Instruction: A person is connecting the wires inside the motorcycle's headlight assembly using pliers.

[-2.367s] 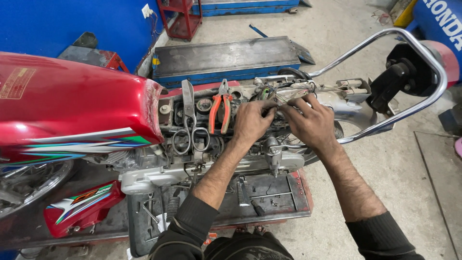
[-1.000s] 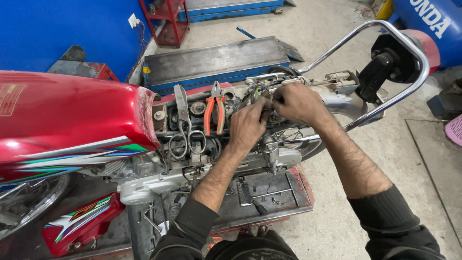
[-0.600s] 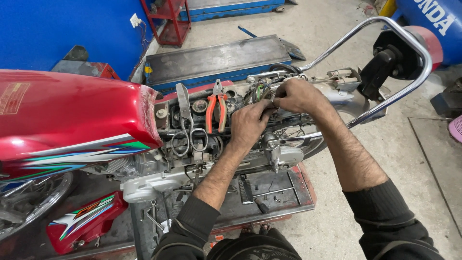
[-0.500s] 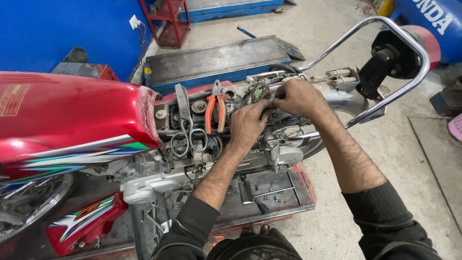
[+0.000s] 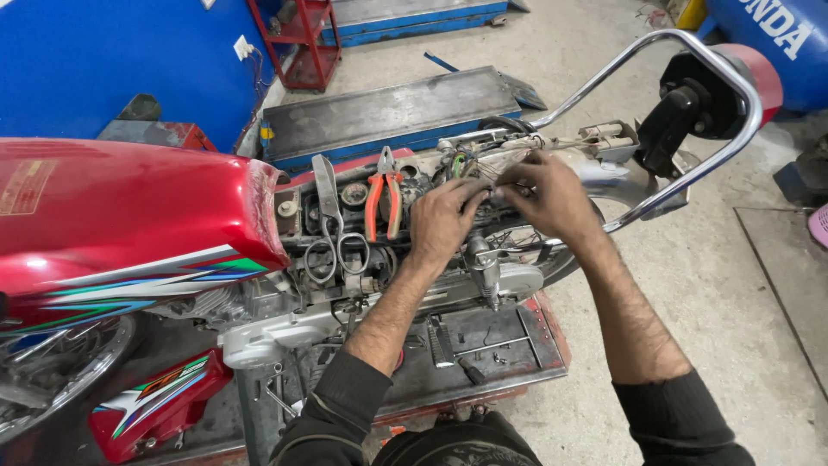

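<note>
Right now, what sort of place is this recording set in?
Most likely a motorcycle repair workshop: a red motorcycle with its seat off, orange-handled pliers and steel scissors lying on its frame, and a blue-edged metal service ramp on concrete.

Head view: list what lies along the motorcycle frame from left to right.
Glossy red fuel tank → steel scissors → orange-handled pliers → left hand → right hand → chrome rear grab rail.

We see a pale rectangular sticker (image 5: pixel 28 185) lying flat on top of the red fuel tank (image 5: pixel 129 203) at far left. White block lettering (image 5: pixel 780 24) runs across a blue panel in the upper right corner. A small white plate (image 5: pixel 242 47) sits on the blue wall (image 5: pixel 103 60) behind.
</note>
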